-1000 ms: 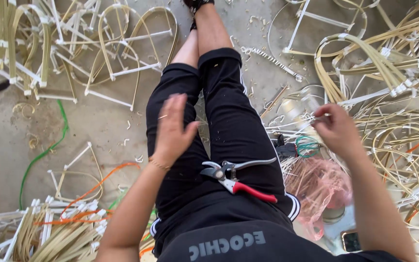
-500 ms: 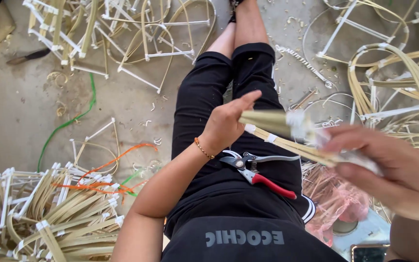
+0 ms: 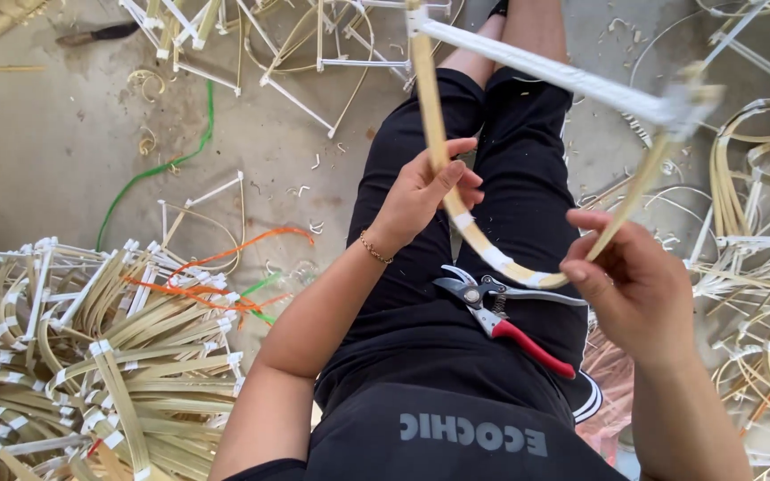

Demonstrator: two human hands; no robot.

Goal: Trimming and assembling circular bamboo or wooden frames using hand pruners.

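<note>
Bamboo frame (image 3: 528, 169), D-shaped, gripped above lap: left hand (image 3: 425, 191) at nine o'clock, right hand (image 3: 634, 285) at four. Inspection step, probably; pruning shears (image 3: 501, 312) within reach at six for trimming.

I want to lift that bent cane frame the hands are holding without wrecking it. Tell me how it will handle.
The cane frame is probably light: the left hand and right hand hold it up by fingertips. Its thin strips curve smoothly, so it likely flexes rather than snaps. The white taped joints may loosen if twisted.
</note>
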